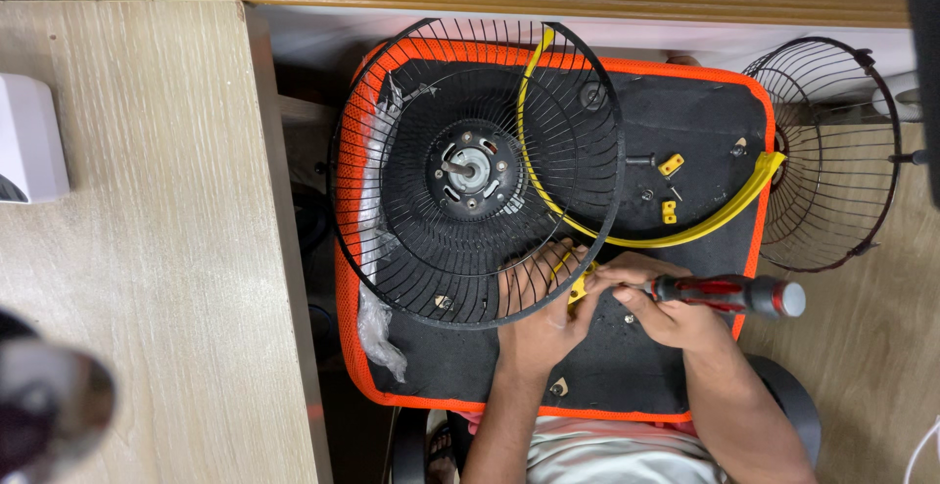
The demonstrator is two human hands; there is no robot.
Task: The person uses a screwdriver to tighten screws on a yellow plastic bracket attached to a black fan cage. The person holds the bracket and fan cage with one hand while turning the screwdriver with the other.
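Near the centre of the frame a round black wire fan guard (477, 173) lies on a black mat with an orange border (627, 357), its motor hub (472, 172) showing in the middle of the wires. The person's left hand (540, 313) rests low on the guard's rim, just below centre, fingers spread over the wires and pressing a small yellow clip (580, 285) there. The right hand (658, 303) sits just beside it, touching it, fingers closed tight round a screwdriver with a red and black handle (729, 294) that lies across the frame, its butt pointing right; the tip is hidden between the two hands. A yellow plastic rim band (685, 232) curves from the top of the guard down across the mat to the right. Two more small yellow clips (671, 164) lie on the mat right of the guard, with a few screws near them. At the right edge a second wire guard (830, 154) rests partly on the wooden surface. A pale wooden board (147, 249) fills the left side.
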